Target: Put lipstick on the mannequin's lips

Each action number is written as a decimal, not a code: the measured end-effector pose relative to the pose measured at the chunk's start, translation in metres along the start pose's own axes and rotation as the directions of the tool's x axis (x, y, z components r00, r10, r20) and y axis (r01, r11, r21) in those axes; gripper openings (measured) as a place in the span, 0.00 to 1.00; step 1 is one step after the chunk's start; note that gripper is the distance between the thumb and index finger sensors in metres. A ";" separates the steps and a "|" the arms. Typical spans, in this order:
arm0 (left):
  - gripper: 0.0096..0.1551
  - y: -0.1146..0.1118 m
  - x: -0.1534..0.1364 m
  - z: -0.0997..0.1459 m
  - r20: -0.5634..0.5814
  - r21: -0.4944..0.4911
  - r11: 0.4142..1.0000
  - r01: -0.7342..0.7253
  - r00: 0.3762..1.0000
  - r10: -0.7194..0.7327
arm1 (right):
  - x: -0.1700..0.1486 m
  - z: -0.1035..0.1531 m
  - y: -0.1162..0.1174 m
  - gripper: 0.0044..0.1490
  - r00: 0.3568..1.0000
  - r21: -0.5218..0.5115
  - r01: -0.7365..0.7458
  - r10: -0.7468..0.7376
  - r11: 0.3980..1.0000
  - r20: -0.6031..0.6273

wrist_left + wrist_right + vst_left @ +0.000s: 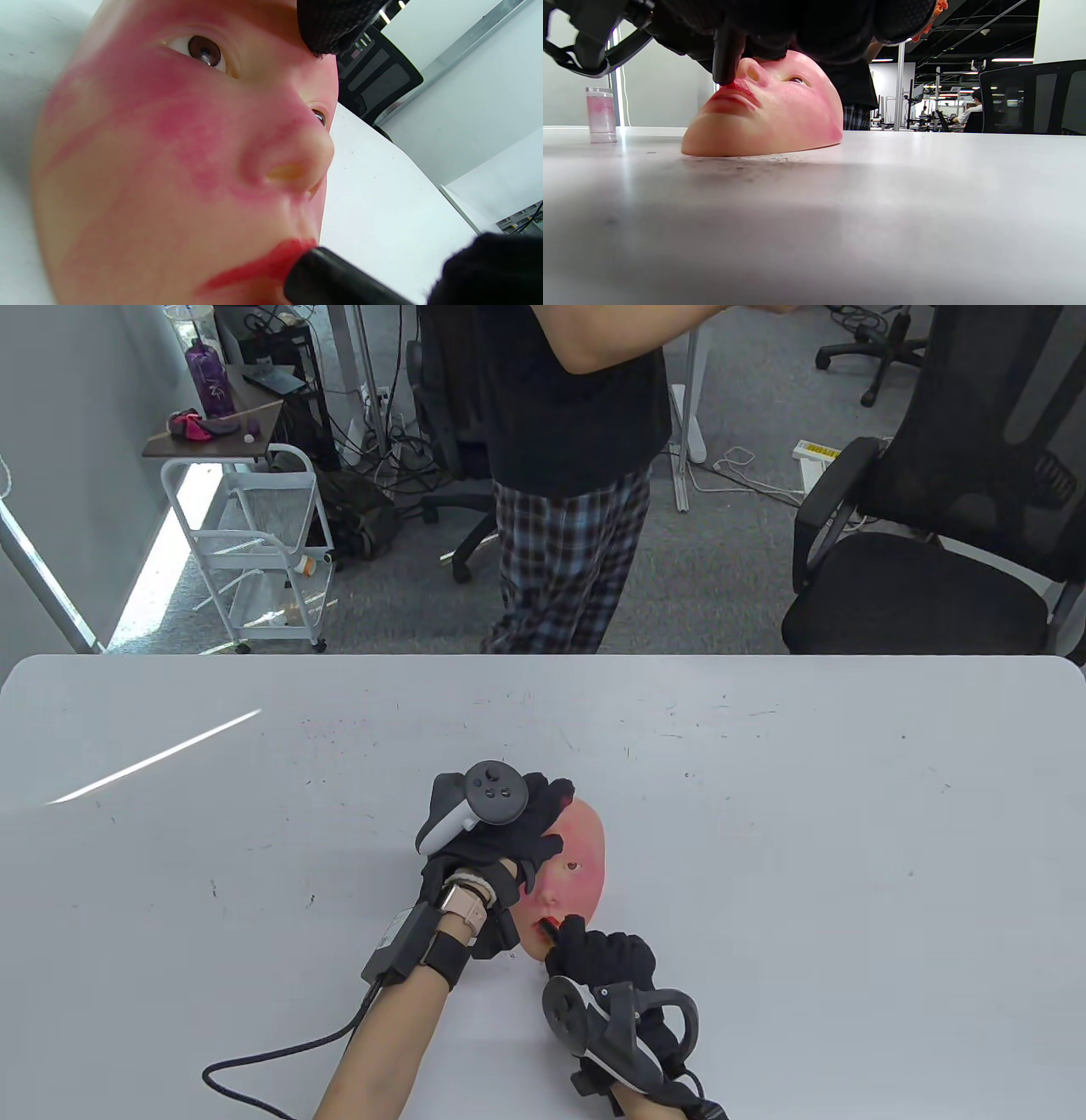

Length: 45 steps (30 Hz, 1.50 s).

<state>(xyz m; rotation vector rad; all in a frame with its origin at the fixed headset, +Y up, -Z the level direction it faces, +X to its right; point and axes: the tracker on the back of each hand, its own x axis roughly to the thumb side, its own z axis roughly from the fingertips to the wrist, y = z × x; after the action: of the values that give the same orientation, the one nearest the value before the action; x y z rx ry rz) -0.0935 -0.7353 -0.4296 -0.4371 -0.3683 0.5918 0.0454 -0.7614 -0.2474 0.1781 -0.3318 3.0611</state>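
lips point(254, 267) mostly reddened already; lipstick point(331, 275) gripped in right hand point(607, 954) fingers, mannequin face point(577, 857) steadied by left hand point(501, 831)

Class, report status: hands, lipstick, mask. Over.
Left hand rests on mask. Right hand holds lipstick, tip on lips. Nothing blocking.

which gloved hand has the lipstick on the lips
The right hand: it holds the black lipstick with its tip on the mannequin face's red lips. The left hand only rests on the forehead side.
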 end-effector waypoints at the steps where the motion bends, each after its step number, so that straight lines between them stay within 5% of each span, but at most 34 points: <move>1: 0.44 0.000 0.000 0.000 0.000 0.000 1.000 -0.001 1.000 0.001 | -0.001 0.000 0.000 0.34 1.000 -0.006 0.000 0.000 1.000 -0.010; 45: 0.43 -0.001 -0.002 0.000 0.007 0.000 1.000 -0.008 1.000 0.008 | -0.014 -0.003 -0.001 0.34 0.996 0.047 0.060 -0.057 0.997 -0.061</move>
<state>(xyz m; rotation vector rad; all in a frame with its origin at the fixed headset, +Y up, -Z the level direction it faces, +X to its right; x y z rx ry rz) -0.0950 -0.7370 -0.4297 -0.4374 -0.3731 0.6012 0.0586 -0.7604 -0.2515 0.0963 -0.2434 3.0108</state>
